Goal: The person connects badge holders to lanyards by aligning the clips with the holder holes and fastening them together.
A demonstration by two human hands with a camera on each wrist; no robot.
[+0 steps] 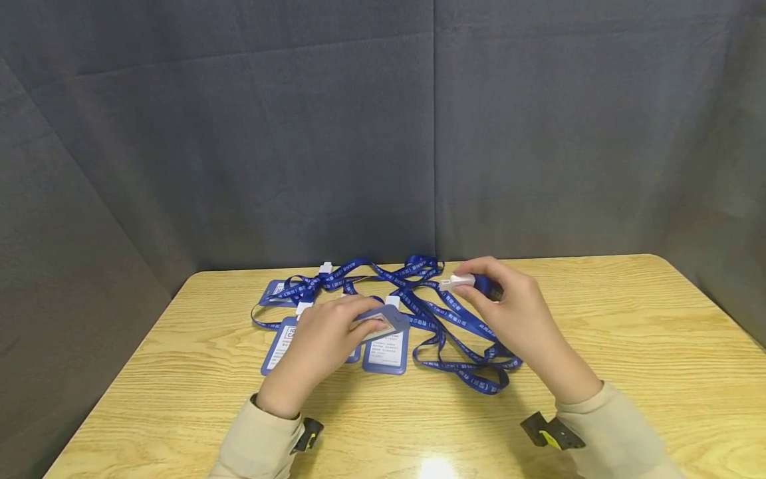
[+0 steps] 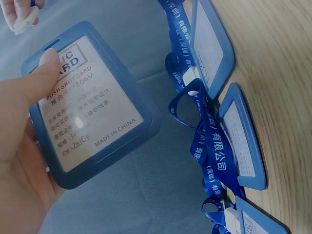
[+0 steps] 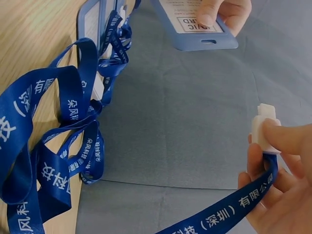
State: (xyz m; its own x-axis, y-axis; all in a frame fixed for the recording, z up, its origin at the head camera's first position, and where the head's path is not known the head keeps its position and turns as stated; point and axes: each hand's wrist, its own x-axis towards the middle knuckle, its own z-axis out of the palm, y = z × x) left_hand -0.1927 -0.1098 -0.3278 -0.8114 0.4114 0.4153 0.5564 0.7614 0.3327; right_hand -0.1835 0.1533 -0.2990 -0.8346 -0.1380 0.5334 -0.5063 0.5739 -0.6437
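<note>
Blue IC-card holder (image 2: 92,112) is pinched by the left hand (image 1: 329,334) | White lanyard clip (image 3: 258,128) is pinched by the right hand (image 1: 513,298), apart from the holder | More holders (image 1: 385,351) and lanyards (image 3: 41,82) are strewn below and between both grips | Slot (image 3: 208,42) is best left uncovered, clip tip (image 3: 266,110) turned square to it

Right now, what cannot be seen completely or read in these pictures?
Head view: middle badge holder, mostly behind the left hand.
Head view: fine print on the white cards, too small.
Left wrist view: lowest badge holder, cut by the bottom edge.
Right wrist view: blue strap from the right hand, cut by the bottom edge.
</note>
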